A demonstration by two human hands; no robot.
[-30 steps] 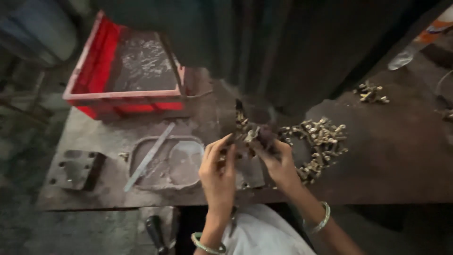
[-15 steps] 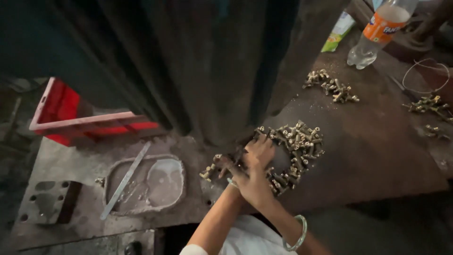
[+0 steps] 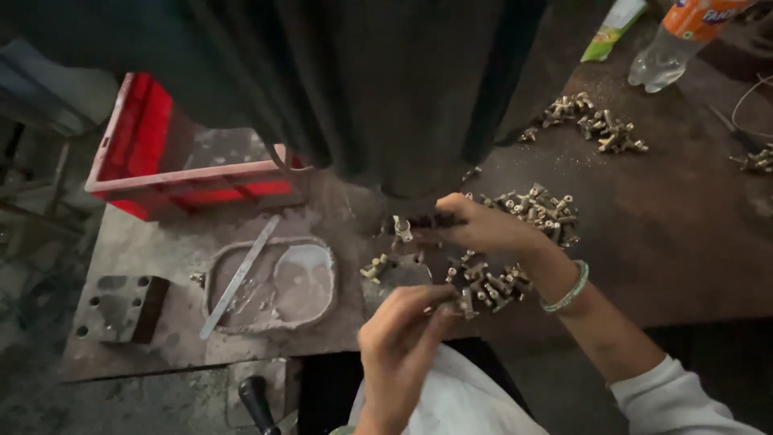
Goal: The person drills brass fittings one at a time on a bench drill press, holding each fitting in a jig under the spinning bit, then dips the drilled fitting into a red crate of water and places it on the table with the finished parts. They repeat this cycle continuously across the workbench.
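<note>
My right hand (image 3: 483, 225) reaches in under the dark machine column (image 3: 403, 89), pinching a small brass fitting (image 3: 401, 229) at its fingertips. My left hand (image 3: 407, 334) hovers lower, near the bench's front edge, with its fingers closed on another small brass fitting (image 3: 465, 302). Between and beside the hands lies a heap of brass fittings (image 3: 491, 282), and a second heap (image 3: 539, 209) sits just behind my right hand. A green bangle (image 3: 568, 290) is on my right wrist.
A red plastic crate (image 3: 161, 161) stands at the back left. A shallow metal tray (image 3: 270, 282) holds a flat metal strip (image 3: 240, 275). A drilled steel block (image 3: 121, 306) lies far left. More brass fittings (image 3: 596, 125) and a plastic bottle (image 3: 672, 44) are back right.
The view swung back to the left. My hands, together over the heap before, have separated: the right one moved under the machine with a fitting, the left one dropped toward the front edge.
</note>
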